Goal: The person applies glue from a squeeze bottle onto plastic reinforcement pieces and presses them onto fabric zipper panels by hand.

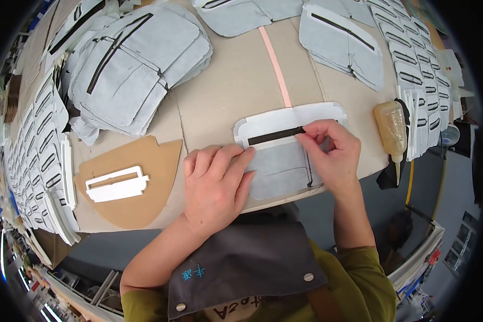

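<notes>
A grey fabric panel (pixel 276 169) with a white band (pixel 290 119) along its top lies at the table's front edge. A black strip (pixel 273 136) runs across it in a slot. My right hand (pixel 333 153) pinches the right end of the strip between thumb and fingertips. My left hand (pixel 217 180) rests palm down, fingers spread, its fingertips at the panel's left edge. To its left, a white slotted frame (pixel 118 185) lies on a brown cardboard template (pixel 129 206).
Stacks of grey panels (pixel 129 75) lie at the back left, with more panels (pixel 341 43) at the back right. A glue bottle (pixel 390 129) is at the right edge. Rows of slotted pieces flank both sides. A pink strip (pixel 275 67) runs down the table (pixel 225 75).
</notes>
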`<state>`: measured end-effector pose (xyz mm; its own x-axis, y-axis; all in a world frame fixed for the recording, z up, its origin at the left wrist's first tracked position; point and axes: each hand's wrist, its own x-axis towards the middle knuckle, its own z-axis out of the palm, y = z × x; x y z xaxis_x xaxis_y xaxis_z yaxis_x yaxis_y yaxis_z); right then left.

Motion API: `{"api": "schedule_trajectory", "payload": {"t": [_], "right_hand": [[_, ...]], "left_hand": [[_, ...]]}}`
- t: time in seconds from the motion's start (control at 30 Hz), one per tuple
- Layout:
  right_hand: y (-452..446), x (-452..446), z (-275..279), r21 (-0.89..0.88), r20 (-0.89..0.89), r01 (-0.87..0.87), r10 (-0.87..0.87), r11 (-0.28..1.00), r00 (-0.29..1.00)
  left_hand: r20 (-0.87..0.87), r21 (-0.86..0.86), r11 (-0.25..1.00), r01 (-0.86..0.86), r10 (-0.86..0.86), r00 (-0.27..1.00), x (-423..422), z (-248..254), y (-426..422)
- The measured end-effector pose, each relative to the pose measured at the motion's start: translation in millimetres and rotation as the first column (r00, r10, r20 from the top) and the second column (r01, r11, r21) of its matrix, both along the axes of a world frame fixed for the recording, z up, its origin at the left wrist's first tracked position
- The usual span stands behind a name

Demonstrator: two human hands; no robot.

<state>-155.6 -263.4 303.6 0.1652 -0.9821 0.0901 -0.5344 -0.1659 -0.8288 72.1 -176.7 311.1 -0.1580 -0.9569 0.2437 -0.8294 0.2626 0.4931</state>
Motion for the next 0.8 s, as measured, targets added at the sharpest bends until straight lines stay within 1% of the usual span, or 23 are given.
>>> {"api": "schedule_trajectory", "payload": {"t": [0.43, 0.53, 0.6, 0.63, 0.7, 0.73, 0.8], "right_hand": [[-2, -1, -2, -0.015, 0.019, -0.008, 0.008, 1.0, 1.0], [-5, -1, 5, -0.038, -0.011, -0.043, 0.043, 0.998, 0.999], [-11, 1, 18, 0.019, -0.043, -0.085, 0.086, 0.996, 0.995], [-15, 6, 23, 0.016, -0.046, -0.087, 0.088, 0.996, 0.995], [-22, 22, 27, -0.045, 0.016, -0.225, 0.226, 0.973, 0.974], [-25, 29, 25, -0.045, 0.017, -0.226, 0.227, 0.973, 0.974], [-32, 44, 20, -0.089, -0.08, -0.446, 0.44, 0.89, 0.894]], "left_hand": [[0.016, 0.007, 1.0, -0.013, 0.013, 1.0, 0, 1, 0], [0.002, -0.005, 1.0, -0.025, 0.025, 1.0, 0, -1, 1], [-0.006, -0.014, 0.999, -0.037, 0.037, 0.999, 1, -2, 1], [-0.01, -0.026, 0.999, -0.038, 0.038, 0.999, 1, -3, 2], [-0.012, -0.035, 0.999, -0.04, 0.039, 0.999, 2, -3, 3], [-0.016, -0.03, 0.999, -0.041, 0.041, 0.999, 1, -2, 2], [-0.021, -0.028, 0.999, -0.046, 0.046, 0.999, 2, -2, 2]]}}
